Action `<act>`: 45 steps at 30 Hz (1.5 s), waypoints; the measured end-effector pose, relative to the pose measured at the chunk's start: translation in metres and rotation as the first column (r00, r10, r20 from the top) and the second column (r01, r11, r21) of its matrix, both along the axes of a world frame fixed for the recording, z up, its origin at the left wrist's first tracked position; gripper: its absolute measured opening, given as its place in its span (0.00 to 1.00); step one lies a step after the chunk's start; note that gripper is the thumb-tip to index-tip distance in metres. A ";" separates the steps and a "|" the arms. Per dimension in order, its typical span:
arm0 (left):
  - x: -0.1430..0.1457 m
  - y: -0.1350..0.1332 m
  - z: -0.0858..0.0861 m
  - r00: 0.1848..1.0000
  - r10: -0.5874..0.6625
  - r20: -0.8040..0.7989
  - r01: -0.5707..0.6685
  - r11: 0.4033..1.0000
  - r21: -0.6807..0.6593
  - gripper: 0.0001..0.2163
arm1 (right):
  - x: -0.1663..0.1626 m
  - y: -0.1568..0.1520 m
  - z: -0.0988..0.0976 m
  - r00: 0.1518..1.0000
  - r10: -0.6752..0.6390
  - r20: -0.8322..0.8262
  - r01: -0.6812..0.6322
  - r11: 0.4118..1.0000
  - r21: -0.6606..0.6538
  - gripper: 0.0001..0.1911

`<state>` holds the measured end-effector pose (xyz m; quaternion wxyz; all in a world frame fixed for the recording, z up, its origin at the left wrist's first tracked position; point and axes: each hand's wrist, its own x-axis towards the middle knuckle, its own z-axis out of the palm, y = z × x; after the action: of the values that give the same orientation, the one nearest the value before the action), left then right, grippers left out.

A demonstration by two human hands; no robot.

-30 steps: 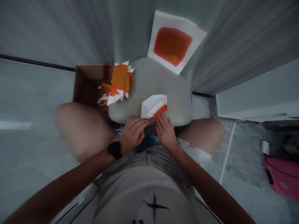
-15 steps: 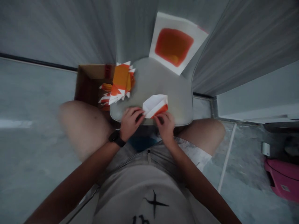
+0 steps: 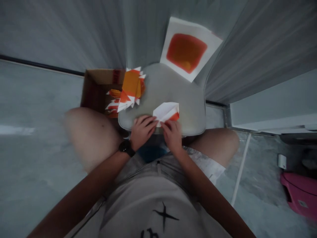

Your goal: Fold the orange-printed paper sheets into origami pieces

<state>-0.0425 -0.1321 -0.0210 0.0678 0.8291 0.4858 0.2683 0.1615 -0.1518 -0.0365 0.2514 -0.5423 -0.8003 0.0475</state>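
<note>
A partly folded sheet of paper (image 3: 165, 111), white with an orange-red strip, lies near the front edge of a grey seat-like surface (image 3: 183, 99). My left hand (image 3: 143, 129) pinches its lower left edge, a black watch on the wrist. Closed on the paper's lower edge, close beside the left fingertips, is my right hand (image 3: 172, 134). Both sets of fingertips partly cover the fold. A stack of folded orange and white papers (image 3: 131, 86) rests at the surface's left side. Toward the back lies a pile of white sheets (image 3: 173, 28) with an orange-red square printed on top.
An open cardboard box (image 3: 99, 77) stands on the floor at the left, with more folded papers (image 3: 114, 104) in it. My bent legs (image 3: 91, 132) flank the surface. A pink plastic object (image 3: 300, 191) with a cable is at the far right. Grey curtain-like panels (image 3: 61, 33) rise behind.
My right hand has moved slightly left along the paper's lower edge, closer to my left hand. The whole view has shifted a little.
</note>
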 end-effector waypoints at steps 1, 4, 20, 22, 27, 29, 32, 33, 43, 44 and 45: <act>0.001 -0.002 0.000 1.000 -0.012 -0.022 0.012 1.000 0.002 0.14 | -0.001 -0.001 0.001 1.000 0.015 0.009 -0.015 1.000 0.010 0.22; 0.007 -0.012 0.000 0.997 -0.007 -0.081 0.007 1.000 0.009 0.18 | 0.002 -0.004 0.009 0.997 0.073 0.006 -0.074 0.995 0.072 0.21; -0.041 0.009 0.004 0.890 -0.281 -0.359 0.302 0.953 0.003 0.27 | 0.110 0.078 0.022 0.927 0.363 0.096 -0.361 0.932 -0.034 0.22; -0.049 0.020 0.005 0.872 -0.329 -0.362 0.346 0.938 -0.019 0.28 | 0.105 0.068 0.014 0.928 0.360 0.095 -0.359 0.933 -0.027 0.23; -0.048 0.026 0.004 0.879 -0.335 -0.338 0.356 0.935 -0.001 0.29 | 0.101 0.063 0.017 0.959 0.283 0.029 -0.284 0.958 0.027 0.23; -0.040 0.021 0.001 0.905 -0.297 -0.305 0.321 0.947 0.031 0.29 | 0.097 0.073 0.019 0.988 0.144 -0.055 -0.141 0.989 0.050 0.24; -0.030 0.013 -0.003 0.937 -0.231 -0.261 0.255 0.965 0.062 0.28 | 0.089 0.092 0.019 0.987 0.029 -0.155 -0.031 0.999 -0.010 0.23; -0.028 0.011 -0.005 0.943 -0.218 -0.253 0.242 0.968 0.067 0.27 | 0.086 0.097 0.019 0.986 0.053 -0.160 -0.061 0.997 -0.043 0.22; -0.038 0.006 -0.008 0.967 -0.209 -0.142 0.221 0.972 0.074 0.21 | 0.090 0.081 0.024 0.957 0.281 0.071 -0.274 0.958 -0.089 0.22; -0.037 0.005 -0.007 0.970 -0.203 -0.133 0.214 0.974 0.069 0.21 | 0.090 0.077 0.022 0.957 0.276 0.089 -0.268 0.959 -0.091 0.23; -0.035 0.004 -0.006 0.971 -0.201 -0.126 0.210 0.976 0.063 0.22 | 0.090 0.073 0.021 0.958 0.267 0.102 -0.258 0.962 -0.094 0.24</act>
<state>-0.0776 -0.1279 -0.0265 0.0348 0.8914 0.3900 0.2282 0.2515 -0.0784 -0.0157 0.1749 -0.4427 -0.8757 0.0814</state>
